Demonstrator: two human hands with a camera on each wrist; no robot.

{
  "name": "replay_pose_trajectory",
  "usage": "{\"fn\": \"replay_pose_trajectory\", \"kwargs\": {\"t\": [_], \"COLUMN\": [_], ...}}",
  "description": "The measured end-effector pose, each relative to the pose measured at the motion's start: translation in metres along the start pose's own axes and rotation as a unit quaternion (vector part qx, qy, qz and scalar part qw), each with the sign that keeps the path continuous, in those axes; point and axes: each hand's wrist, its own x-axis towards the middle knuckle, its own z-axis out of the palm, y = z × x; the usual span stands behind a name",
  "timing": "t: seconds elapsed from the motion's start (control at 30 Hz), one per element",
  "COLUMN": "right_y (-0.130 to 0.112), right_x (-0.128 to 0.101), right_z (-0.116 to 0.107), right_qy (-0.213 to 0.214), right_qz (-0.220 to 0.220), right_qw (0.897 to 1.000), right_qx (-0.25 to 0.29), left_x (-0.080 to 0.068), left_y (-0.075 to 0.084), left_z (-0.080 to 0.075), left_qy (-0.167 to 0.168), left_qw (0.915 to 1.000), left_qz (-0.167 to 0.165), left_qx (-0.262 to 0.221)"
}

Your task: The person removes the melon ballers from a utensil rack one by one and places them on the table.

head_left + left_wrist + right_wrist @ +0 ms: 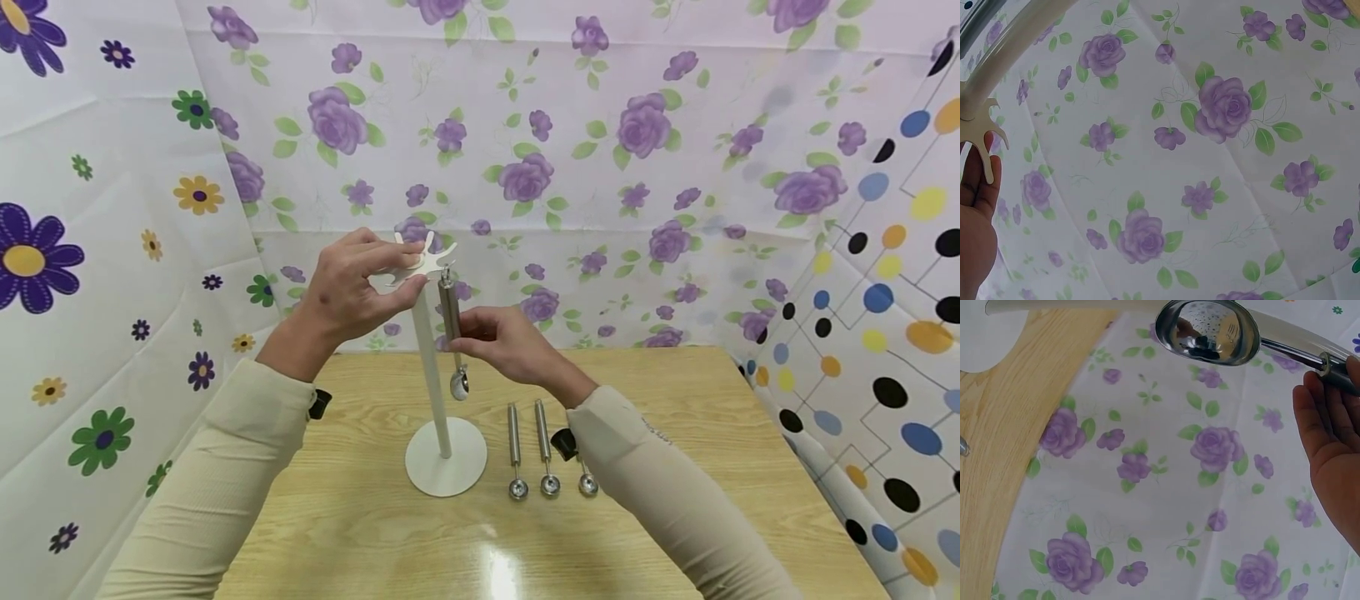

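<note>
Right fingertips (459,332) pinching the hanging scoop (452,329) by its steel handle, bowl dangling beside the white post. Left fingers (390,265) curled, gripping the pronged top (426,260) of the white stand (442,454) on the wooden table (675,392). Three more scoops (546,450) lying right of the base, the rightmost half hidden by the right sleeve (675,492). Hook contact hard to make out. Both forearms raised, angled inward.

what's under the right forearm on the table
A third steel scoop lies there, only its round bowl showing past the sleeve; its handle is covered by the forearm. Two more scoops lie beside it in full view on the wooden table.
</note>
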Motion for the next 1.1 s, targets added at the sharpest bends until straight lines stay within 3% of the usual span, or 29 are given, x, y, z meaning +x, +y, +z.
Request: {"fn": "replay_pose_trajectory", "kwargs": {"t": [0.53, 0.87, 1.1], "right_y": [-0.004, 0.014, 0.029], "right_x": [-0.009, -0.024, -0.036], "right_z": [-0.016, -0.025, -0.034], "right_qy": [0.028, 0.030, 0.039], "right_qz": [0.005, 0.037, 0.056], "right_qw": [0.999, 0.997, 0.997], "right_qx": [-0.031, -0.057, -0.036], "left_x": [-0.001, -0.002, -0.003], "left_y": [0.000, 0.000, -0.001], "left_z": [0.001, 0.002, 0.003], "left_qy": [0.002, 0.007, 0.013], "left_qw": [1.0000, 0.9999, 0.9999], "left_qz": [0.000, -0.010, -0.010], "left_qx": [-0.002, 0.000, -0.002]}}
